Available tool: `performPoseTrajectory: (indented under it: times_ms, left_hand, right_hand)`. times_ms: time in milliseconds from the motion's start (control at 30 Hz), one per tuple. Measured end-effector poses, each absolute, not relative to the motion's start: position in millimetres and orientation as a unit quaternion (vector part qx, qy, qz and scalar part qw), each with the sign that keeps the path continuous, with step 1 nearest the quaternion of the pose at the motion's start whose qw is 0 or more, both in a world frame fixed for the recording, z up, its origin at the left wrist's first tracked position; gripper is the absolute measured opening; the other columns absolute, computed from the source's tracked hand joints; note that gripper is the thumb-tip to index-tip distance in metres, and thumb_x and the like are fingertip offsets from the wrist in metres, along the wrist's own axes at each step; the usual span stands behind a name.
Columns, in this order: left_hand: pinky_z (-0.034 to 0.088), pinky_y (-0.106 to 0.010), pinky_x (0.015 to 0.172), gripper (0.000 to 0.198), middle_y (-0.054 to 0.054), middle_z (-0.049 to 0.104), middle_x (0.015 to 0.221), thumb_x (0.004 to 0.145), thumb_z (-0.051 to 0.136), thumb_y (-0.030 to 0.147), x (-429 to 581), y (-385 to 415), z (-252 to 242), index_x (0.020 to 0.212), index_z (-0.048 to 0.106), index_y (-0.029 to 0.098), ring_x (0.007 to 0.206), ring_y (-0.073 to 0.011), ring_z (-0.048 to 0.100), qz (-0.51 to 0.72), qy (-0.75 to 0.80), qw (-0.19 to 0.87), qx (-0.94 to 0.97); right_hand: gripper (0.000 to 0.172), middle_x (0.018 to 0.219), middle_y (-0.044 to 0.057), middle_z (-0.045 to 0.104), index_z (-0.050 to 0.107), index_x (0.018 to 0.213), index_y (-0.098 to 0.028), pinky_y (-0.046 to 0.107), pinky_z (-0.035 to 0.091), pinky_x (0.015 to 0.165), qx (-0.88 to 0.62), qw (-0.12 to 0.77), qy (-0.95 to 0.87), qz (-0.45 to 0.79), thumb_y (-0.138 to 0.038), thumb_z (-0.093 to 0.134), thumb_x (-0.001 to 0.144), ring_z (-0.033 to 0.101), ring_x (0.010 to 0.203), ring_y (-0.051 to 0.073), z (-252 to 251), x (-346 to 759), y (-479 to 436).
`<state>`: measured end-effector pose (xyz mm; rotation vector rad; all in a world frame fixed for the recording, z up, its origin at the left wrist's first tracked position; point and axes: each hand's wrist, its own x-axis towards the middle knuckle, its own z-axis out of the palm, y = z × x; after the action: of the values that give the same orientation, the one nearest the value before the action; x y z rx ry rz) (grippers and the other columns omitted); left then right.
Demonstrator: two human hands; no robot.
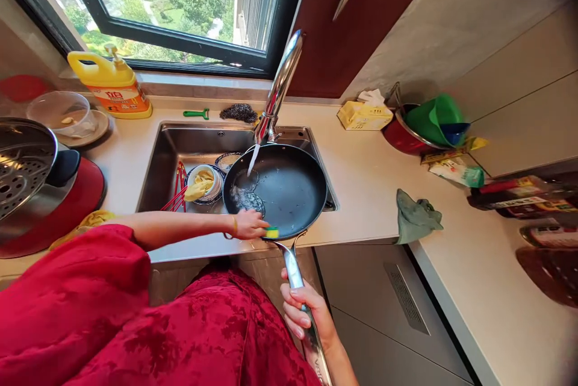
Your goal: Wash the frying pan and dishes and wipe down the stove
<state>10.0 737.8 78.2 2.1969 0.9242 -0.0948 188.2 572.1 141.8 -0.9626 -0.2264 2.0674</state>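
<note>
My right hand (304, 308) is wrapped round the metal handle of a dark frying pan (293, 181), which is held over the right part of the sink. With my left hand (249, 224) I grip a yellow-and-green sponge (271, 233) against the pan's near rim. A stream of water runs from the chrome faucet (282, 82) into the pan, and wet patches show on its left side. Left of the pan, stacked bowls (215, 184) with a yellowish cloth or food scrap on top sit in the sink (151, 169), beside red chopsticks (179, 184).
Behind the sink lie a green peeler (196, 114) and a steel-wool scourer (238, 112). A yellow detergent jug (115, 88) stands back left, near a red-based steamer (81, 193). To the right are a tissue box (365, 115), a red pot (406, 138) and a grey-green cloth (416, 217).
</note>
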Motion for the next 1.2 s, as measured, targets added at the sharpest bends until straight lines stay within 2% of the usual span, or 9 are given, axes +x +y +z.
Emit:
performPoseTrajectory:
  times_ms: [167, 233, 367, 567, 667, 767, 867, 1067, 1200]
  left_hand:
    - [0.028, -0.045, 0.087, 0.009, -0.008, 0.06, 0.087, 0.068, 0.064, 0.026, -52.6, 800.8, 68.0, 0.076, 0.069, 0.028, 0.097, -0.0296, 0.045, -0.158, 0.383, 0.189, 0.89]
    - [0.026, -0.045, 0.089, 0.013, -0.01, 0.059, 0.091, 0.077, 0.057, 0.025, -58.6, 824.5, 72.9, 0.083, 0.068, 0.026, 0.101, -0.0285, 0.043, -0.099, 0.41, 0.11, 0.9]
    - [0.027, -0.044, 0.089, 0.033, -0.013, 0.053, 0.106, 0.088, 0.042, 0.033, -37.2, 839.7, 71.7, 0.117, 0.056, 0.026, 0.104, -0.0281, 0.041, -0.003, 0.437, 0.033, 0.899]
    - [0.039, -0.038, 0.077, 0.034, -0.018, 0.047, 0.113, 0.088, 0.033, 0.014, 25.4, 842.5, 43.3, 0.117, 0.051, 0.016, 0.098, -0.0283, 0.048, -0.051, 0.562, 0.095, 0.82]
    - [0.041, -0.035, 0.075, 0.034, -0.017, 0.044, 0.113, 0.089, 0.038, 0.021, 66.3, 847.7, 40.0, 0.121, 0.047, 0.018, 0.097, -0.0273, 0.049, 0.016, 0.594, 0.135, 0.793]
    - [0.042, -0.035, 0.079, 0.042, -0.014, 0.042, 0.111, 0.086, 0.046, 0.035, 106.7, 835.1, 41.4, 0.125, 0.043, 0.02, 0.096, -0.0255, 0.049, 0.094, 0.551, 0.176, 0.81]
    - [0.041, -0.033, 0.083, 0.043, -0.011, 0.044, 0.104, 0.084, 0.048, 0.031, 126.3, 798.9, 41.7, 0.125, 0.044, 0.02, 0.091, -0.0213, 0.049, 0.102, 0.439, 0.223, 0.865]
    - [0.042, -0.027, 0.08, 0.037, -0.007, 0.05, 0.097, 0.073, 0.058, 0.017, 44.3, 741.6, 42.1, 0.11, 0.058, 0.022, 0.082, -0.0168, 0.05, -0.095, 0.167, 0.298, 0.935]
    - [0.042, -0.026, 0.074, 0.034, -0.006, 0.052, 0.095, 0.065, 0.064, 0.013, -27.9, 785.0, 52.4, 0.098, 0.065, 0.021, 0.079, -0.0176, 0.051, -0.195, 0.295, 0.25, 0.901]
  right_hand:
    - [0.026, 0.049, -0.013, 0.035, 0.054, 0.093, -0.019, 0.01, 0.025, 0.027, -0.299, 0.388, -0.057, 0.87, -0.019, 0.06, 0.068, 0.009, 0.029, -0.001, 131.6, 190.7, 557.5]
    - [0.026, 0.05, -0.013, 0.036, 0.053, 0.094, -0.019, 0.01, 0.025, 0.027, -0.285, 0.387, -0.045, 0.876, -0.021, 0.06, 0.069, 0.01, 0.029, -0.001, 124.7, 190.8, 552.4]
    - [0.026, 0.05, -0.012, 0.039, 0.052, 0.093, -0.019, 0.011, 0.029, 0.027, -0.268, 0.38, -0.036, 0.885, -0.02, 0.058, 0.068, 0.01, 0.029, -0.001, 113.9, 193.2, 546.3]
    - [0.025, 0.049, -0.012, 0.039, 0.052, 0.092, -0.019, 0.012, 0.03, 0.026, -0.27, 0.38, -0.034, 0.884, -0.019, 0.055, 0.067, 0.011, 0.028, 0.0, 106.7, 197.4, 540.8]
    - [0.026, 0.05, -0.011, 0.039, 0.052, 0.092, -0.019, 0.012, 0.03, 0.027, -0.273, 0.374, -0.03, 0.886, -0.021, 0.057, 0.066, 0.013, 0.028, 0.0, 104.1, 198.2, 537.8]
    - [0.027, 0.051, -0.011, 0.04, 0.053, 0.093, -0.019, 0.012, 0.03, 0.027, -0.274, 0.37, -0.029, 0.887, -0.021, 0.057, 0.067, 0.015, 0.028, 0.0, 100.5, 199.9, 536.8]
    - [0.025, 0.05, -0.011, 0.041, 0.054, 0.092, -0.019, 0.013, 0.03, 0.027, -0.254, 0.36, -0.036, 0.897, -0.019, 0.056, 0.067, 0.017, 0.028, 0.0, 95.6, 202.4, 538.4]
    - [0.024, 0.051, -0.011, 0.041, 0.054, 0.093, -0.02, 0.012, 0.031, 0.029, -0.216, 0.363, -0.033, 0.906, -0.016, 0.053, 0.069, 0.017, 0.029, 0.0, 88.5, 205.4, 538.1]
    - [0.024, 0.051, -0.01, 0.04, 0.054, 0.093, -0.02, 0.012, 0.031, 0.029, -0.203, 0.371, -0.029, 0.906, -0.016, 0.052, 0.069, 0.017, 0.029, 0.0, 86.8, 205.9, 534.4]
